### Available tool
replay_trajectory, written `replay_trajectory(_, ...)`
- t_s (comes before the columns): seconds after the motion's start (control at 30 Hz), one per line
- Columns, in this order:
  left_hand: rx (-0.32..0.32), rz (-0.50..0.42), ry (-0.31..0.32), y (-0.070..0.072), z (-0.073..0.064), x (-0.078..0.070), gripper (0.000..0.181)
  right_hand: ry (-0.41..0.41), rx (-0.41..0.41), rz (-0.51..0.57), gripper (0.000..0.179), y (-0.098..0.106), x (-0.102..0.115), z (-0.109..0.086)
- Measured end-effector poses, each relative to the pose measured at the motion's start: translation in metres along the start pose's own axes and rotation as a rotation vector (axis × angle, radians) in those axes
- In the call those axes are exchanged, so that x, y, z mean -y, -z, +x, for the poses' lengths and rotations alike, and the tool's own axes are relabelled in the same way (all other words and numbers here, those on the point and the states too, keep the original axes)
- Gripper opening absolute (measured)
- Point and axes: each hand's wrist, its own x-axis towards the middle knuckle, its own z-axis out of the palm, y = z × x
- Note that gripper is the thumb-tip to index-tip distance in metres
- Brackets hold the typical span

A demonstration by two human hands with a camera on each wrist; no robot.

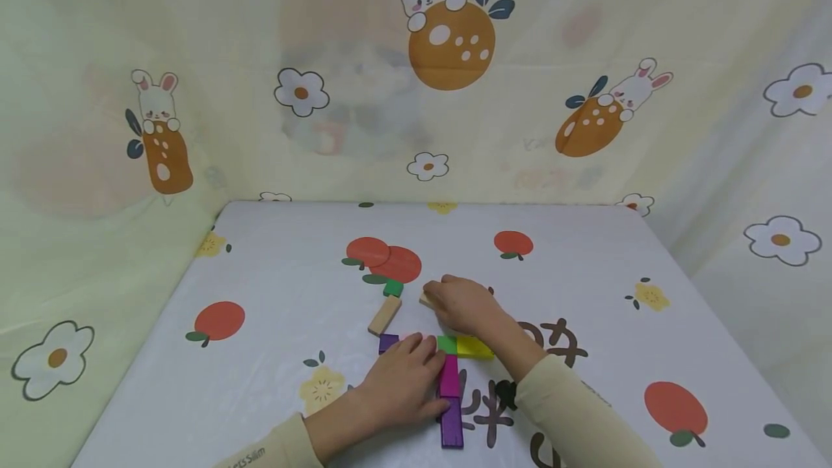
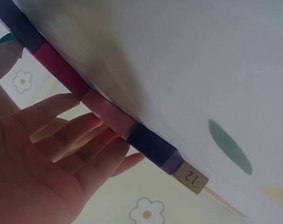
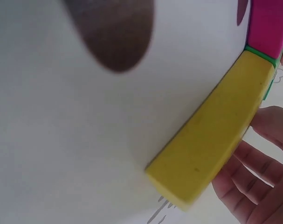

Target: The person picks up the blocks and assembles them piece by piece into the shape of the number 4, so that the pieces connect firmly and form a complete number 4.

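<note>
In the head view my left hand point(image 1: 403, 380) rests over a row of coloured blocks, fingers lying on the pink block point(image 2: 108, 113) and thumb beside the magenta block point(image 1: 449, 375). Its fingers look extended in the left wrist view. My right hand point(image 1: 463, 305) pinches a plain wooden block point(image 1: 425, 300) beyond the row; the fingertips are partly hidden. A purple block point(image 1: 388, 343) ends the row at left, with a green block point(image 1: 447, 344) and a yellow block point(image 1: 476, 347) at right. Below the magenta block lies another purple block point(image 1: 451, 423).
A second wooden block point(image 1: 385, 315) slants up from the row's left end towards a small green block point(image 1: 393, 288). The white tablecloth point(image 1: 546, 410) carries printed fruit, flowers and lettering. A patterned curtain point(image 1: 364, 13) surrounds the table at the back and sides.
</note>
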Motion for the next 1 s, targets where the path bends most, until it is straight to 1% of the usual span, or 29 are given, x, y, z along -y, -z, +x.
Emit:
replay_trajectory(0.13,-0.009,0.007,-0.010,-0.002,0.001,0.000,0.070,0.011,-0.023,0.006,0.038,-0.001,-0.001,-0.001)
replay_trajectory(0.27,-0.002,0.009,-0.009,-0.002,0.002,-0.001,0.071,-0.009,-0.038,0.027,0.040,0.001,-0.001,-0.002)
replay_trajectory(0.47,0.000,0.006,-0.003,0.000,0.001,-0.001,0.071,-0.036,-0.047,0.027,0.044,0.007,0.000,-0.005)
replay_trajectory(0.8,0.007,-0.004,-0.003,-0.001,0.001,-0.001,0.073,-0.067,-0.085,0.037,0.042,0.012,0.007,-0.015)
replay_trajectory(1.0,-0.005,-0.002,-0.003,0.000,0.000,-0.001,0.072,-0.080,-0.112,0.046,0.042,0.013,0.010,-0.018)
